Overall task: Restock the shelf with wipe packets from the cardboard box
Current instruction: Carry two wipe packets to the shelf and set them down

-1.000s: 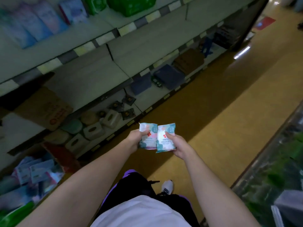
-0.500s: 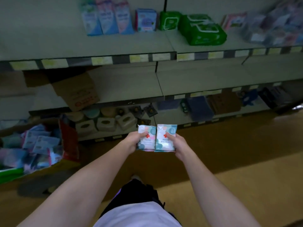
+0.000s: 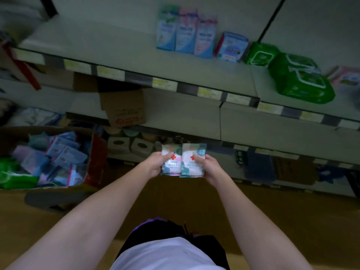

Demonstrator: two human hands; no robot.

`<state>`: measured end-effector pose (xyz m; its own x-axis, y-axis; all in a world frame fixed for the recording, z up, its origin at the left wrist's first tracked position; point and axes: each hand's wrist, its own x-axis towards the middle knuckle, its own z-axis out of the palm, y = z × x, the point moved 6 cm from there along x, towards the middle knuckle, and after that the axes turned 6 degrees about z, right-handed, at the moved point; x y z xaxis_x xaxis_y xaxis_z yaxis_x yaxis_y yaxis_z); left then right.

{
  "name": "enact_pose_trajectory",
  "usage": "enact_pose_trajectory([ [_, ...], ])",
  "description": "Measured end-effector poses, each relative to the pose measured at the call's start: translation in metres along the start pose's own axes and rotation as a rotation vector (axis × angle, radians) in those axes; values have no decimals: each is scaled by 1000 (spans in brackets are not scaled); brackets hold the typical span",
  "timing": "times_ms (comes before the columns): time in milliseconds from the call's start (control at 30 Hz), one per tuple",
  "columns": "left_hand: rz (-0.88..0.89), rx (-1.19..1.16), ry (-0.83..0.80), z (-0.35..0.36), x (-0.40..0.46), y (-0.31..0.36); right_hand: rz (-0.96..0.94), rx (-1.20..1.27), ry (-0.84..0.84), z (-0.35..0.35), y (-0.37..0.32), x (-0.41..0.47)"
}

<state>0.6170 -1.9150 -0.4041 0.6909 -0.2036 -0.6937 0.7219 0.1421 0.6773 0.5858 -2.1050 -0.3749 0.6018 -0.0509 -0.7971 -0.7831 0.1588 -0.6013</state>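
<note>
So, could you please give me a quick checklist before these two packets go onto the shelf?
1. Left hand grips left packet: ok.
2. Right hand grips right packet: ok.
3. Packets side by side, faces up: ok.
4. Bare space on upper shelf left of the standing packs: ok.
5. Matching price label: cannot tell.
6. Cardboard box holds more stock: ok.

place: shop aisle | evidence: tiered shelves point(image 3: 120, 49) with price-label strips point(image 3: 209, 92), packaged goods point(image 3: 186, 33)
</note>
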Motion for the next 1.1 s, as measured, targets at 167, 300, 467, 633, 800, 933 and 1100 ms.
enact_pose_trajectory([
  [167,110,-128,171,-54,-3,51,-22,-104,-105,68,-60,21],
  [300,209,-267,283,-108,-18,95,-149,-271,-339,152,-115,25],
  [467,389,-341,440,-166,-50,167,-249,-322,-522,249,-184,10],
  [633,565,-369,586,-193,-87,248,-352,-285,-757,314,-246,-6],
  [800,648,-360,683,-192,-87,304,-387,-262,-774,322,-310,6],
  [933,660,-392,645,-168,-66,328,-347,-251,-762,308,-332,36],
  [1100,667,-393,564,-157,-41,348,-370,-227,-673,297,-358,69],
])
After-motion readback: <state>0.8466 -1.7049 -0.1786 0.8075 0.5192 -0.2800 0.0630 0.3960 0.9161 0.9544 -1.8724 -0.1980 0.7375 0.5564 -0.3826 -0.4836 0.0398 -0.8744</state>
